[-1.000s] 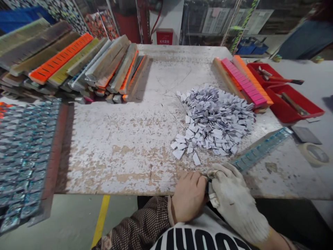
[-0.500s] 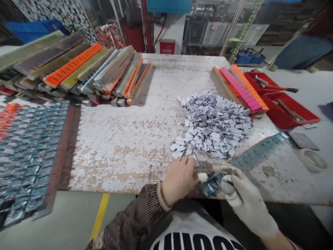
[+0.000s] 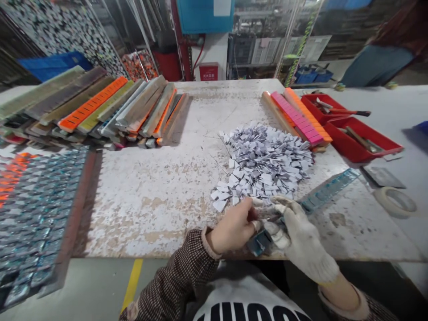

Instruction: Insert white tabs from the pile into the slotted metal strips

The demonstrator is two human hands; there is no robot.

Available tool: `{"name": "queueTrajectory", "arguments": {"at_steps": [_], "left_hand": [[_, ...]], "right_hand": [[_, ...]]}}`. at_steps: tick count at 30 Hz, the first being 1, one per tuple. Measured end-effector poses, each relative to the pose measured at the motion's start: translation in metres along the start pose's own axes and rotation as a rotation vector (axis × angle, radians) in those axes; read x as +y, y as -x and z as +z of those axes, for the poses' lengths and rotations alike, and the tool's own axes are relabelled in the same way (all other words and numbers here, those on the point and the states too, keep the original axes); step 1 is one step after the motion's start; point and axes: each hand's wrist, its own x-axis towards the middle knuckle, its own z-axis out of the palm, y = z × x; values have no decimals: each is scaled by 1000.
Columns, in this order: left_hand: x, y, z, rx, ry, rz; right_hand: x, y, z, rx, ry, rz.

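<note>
My right hand (image 3: 297, 234), in a white knitted glove, grips the near part of a long bluish-grey slotted strip (image 3: 329, 191). The strip slants from the table's front edge up to the right. Its near end (image 3: 259, 243) pokes out between my hands, dark and blue. Close against that end is my left hand (image 3: 234, 225), bare except for white covers on the fingertips. Its fingers are curled; anything between them is hidden. Just beyond both hands lies a heap of small pale grey flat pieces (image 3: 267, 160).
Slotted bars (image 3: 96, 102) are stacked at the back left. Rows of grey-blue pieces (image 3: 43, 214) fill the left side. Pink and orange bars (image 3: 297, 118) lie beyond the heap, beside red trays (image 3: 368, 138) of tools. A tape roll (image 3: 394, 200) is at right. A person stands at the back right.
My left hand has moved off the near edge of the heap and come against the strip's near end. My right hand has shifted slightly left and up. The camera view has tilted a little.
</note>
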Motion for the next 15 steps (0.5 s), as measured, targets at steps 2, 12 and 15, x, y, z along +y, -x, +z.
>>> {"name": "queueTrajectory", "arguments": {"at_steps": [2, 12, 15], "left_hand": [[6, 4, -3, 0, 141, 20], [8, 26, 12, -4, 141, 133], [12, 32, 15, 0, 112, 224]], "right_hand": [[-6, -7, -1, -41, -78, -39], [-17, 25, -5, 134, -188, 207], [-18, 37, -17, 85, -213, 208]]}}
